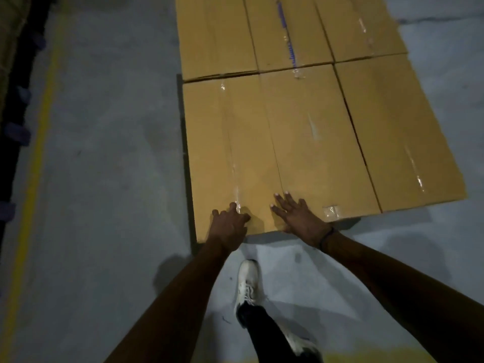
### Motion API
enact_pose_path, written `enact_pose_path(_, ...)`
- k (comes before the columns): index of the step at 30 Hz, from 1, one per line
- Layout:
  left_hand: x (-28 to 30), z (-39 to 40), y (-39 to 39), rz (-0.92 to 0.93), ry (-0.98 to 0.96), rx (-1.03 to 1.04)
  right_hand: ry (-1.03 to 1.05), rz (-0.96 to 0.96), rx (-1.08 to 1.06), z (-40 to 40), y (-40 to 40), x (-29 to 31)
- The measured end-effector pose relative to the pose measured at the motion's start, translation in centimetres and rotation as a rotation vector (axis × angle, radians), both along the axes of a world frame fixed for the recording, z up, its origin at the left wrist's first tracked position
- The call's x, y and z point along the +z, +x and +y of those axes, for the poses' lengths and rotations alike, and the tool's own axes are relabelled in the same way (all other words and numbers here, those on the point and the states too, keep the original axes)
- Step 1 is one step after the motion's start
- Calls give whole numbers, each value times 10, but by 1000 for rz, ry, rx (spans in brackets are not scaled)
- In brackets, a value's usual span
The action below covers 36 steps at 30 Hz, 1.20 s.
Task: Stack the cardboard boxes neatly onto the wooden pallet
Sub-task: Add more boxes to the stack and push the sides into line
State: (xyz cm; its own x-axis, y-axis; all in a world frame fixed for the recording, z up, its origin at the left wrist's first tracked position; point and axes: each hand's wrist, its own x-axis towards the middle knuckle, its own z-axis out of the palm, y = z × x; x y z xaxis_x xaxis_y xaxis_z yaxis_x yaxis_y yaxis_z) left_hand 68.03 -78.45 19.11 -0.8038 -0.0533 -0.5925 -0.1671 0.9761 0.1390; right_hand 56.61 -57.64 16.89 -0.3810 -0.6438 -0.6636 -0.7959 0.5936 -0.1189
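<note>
While both hands press its near end, fingers spread flat, the box runs lengthwise away, left hand more curled than right hand.

Far boxes — cut off at top edge

The cardboard boxes lie packed edge to edge, leaving only thin seams between them, too narrow for fingers. Their flat tops are bare apart from the left hand and right hand at the near edge. Open concrete floor flanks both sides; a white shoe stands just before the near edge.
</note>
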Motion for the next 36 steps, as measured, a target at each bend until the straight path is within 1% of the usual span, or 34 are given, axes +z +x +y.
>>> enact_pose_path(3, 5, -12, -20, -23, 58, -71, -26, -68, -85, 1, 2, 4)
enact_pose_path(5, 7, -20, -34, 19, 88, -112, -114, -90, -158, 5, 2, 4)
enact_pose_path(8, 8, -27, -57, 96, 154, -170, -288, -160, -299, 12, 5, 4)
enact_pose_path(11, 7, -28, -82, 133, 219, -296, -563, -184, -569, 15, 13, -1)
enact_pose_path(12, 5, -26, -91, 149, 234, -342, -662, -157, -683, 16, 18, -1)
enact_pose_path(14, -1, -21, -108, 166, 241, -434, -816, -26, -901, 16, 31, 1)
enact_pose_path(18, -16, -1, -139, 155, 263, -660, -933, 331, -1366, 16, 57, 0)
enact_pose_path(20, -22, 11, -152, 146, 316, -773, -1009, 423, -1575, 14, 72, -10)
enact_pose_path(21, -24, 17, -158, 151, 347, -829, -1048, 436, -1682, 10, 80, -15)
enact_pose_path(25, -38, 44, -164, 202, 431, -989, -1123, 432, -2097, -18, 103, -32)
enact_pose_path(28, -56, 54, -155, 213, 437, -1051, -1146, 393, -2328, -43, 123, -54)
enact_pose_path(32, -73, 53, -144, 331, 390, -1092, -1242, 333, -2486, -77, 141, -81)
enact_pose_path(34, -77, 52, -140, 374, 369, -1097, -1278, 252, -2544, -89, 143, -87)
enact_pose_path(36, -77, 53, -139, 378, 368, -1091, -1309, 163, -2571, -97, 144, -86)
